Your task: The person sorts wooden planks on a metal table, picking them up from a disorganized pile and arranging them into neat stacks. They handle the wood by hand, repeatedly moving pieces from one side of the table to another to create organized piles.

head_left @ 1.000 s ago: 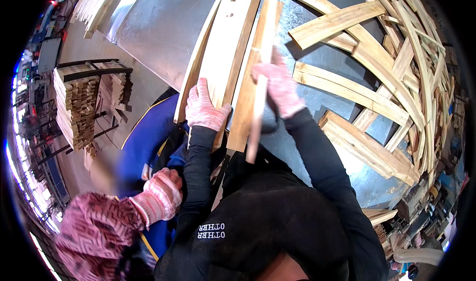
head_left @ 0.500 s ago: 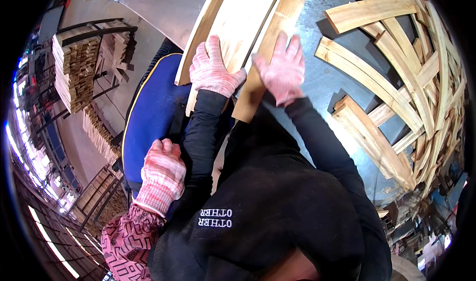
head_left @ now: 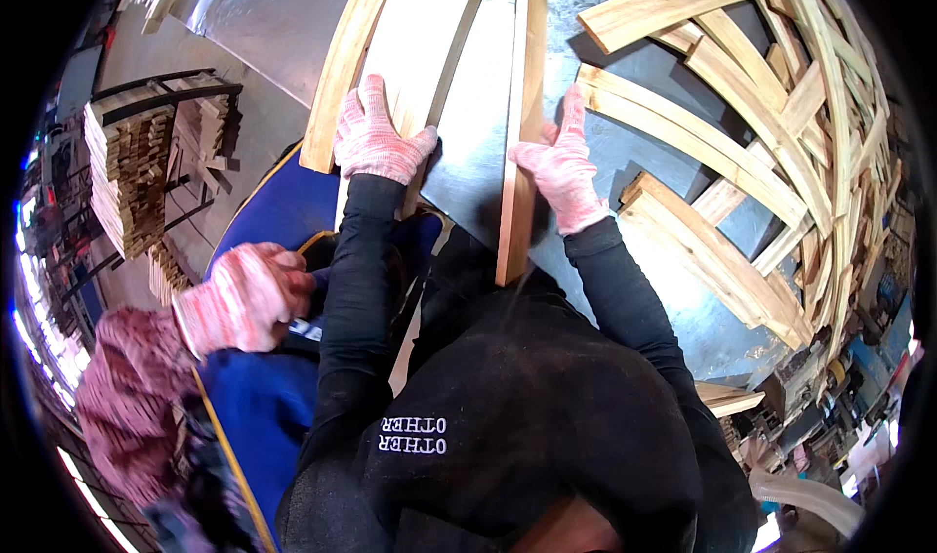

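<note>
Grey metal tabletop [head_left: 478, 153], dully shining. Heaped curved wooden slats [head_left: 781, 163] piled at right. Stacked short timber [head_left: 127, 172] on a dark metal rack [head_left: 181, 89] at left, upon grey concrete floor [head_left: 244, 123]. Bright daylight along far left edge.

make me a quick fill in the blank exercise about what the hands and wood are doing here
1. Both hands wear pink-and-white knitted ____.
2. The left hand lies flat on the wide pale wooden boards, while the right hand holds the narrow wooden ____.
3. The boards lie on a grey ____ table.
4. The heap of curved wooden slats is to the person's ____.

Missing words: gloves; strip; metal; right
</note>
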{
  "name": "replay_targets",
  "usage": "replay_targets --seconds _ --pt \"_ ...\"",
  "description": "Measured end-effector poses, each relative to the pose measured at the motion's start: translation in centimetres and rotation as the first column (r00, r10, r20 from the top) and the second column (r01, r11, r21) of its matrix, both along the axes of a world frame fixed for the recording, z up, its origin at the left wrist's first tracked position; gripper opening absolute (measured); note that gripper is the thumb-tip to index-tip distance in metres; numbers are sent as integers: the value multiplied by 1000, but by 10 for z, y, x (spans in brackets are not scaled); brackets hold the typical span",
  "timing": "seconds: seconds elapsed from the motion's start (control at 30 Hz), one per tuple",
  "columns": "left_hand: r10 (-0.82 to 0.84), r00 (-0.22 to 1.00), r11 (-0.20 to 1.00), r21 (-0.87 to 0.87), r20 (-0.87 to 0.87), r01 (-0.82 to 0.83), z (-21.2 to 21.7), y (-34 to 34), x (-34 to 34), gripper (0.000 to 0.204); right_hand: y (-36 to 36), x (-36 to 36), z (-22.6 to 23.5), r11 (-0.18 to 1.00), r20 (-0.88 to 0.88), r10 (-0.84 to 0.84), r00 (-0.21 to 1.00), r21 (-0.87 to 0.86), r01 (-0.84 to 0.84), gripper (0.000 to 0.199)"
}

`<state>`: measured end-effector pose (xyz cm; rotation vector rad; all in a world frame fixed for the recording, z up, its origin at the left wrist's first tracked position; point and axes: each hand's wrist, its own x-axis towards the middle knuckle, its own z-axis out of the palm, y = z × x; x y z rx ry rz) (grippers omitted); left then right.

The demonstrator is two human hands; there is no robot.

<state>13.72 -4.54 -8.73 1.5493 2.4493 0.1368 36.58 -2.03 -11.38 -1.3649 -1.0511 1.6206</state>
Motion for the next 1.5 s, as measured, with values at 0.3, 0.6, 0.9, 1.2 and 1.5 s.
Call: replay_targets --seconds 0.3,0.6,0.9,1.2,1.5 --pt "0 999 1000 -7 -38 -1 -5 -15 36 109 -1 18 24 859 -941 -234 243 -317 -402 79" --pt "-89 992 990 102 -87 98 -9 -24 66 105 -15 143 92 996 -757 -29 653 -80 -48 60" --pt "-963 271 271 -1 16 963 62 30 54 66 -246 384 178 424 264 -891 369 195 884 67" --pt "-991 -133 -135 -227 25 965 58 54 105 47 -411 505 97 121 1000 23 -6 4 993 79" --pt "-668 695 743 -303 -267 597 99 61 47 46 -322 493 84 704 936 -281 -214 352 617 81"
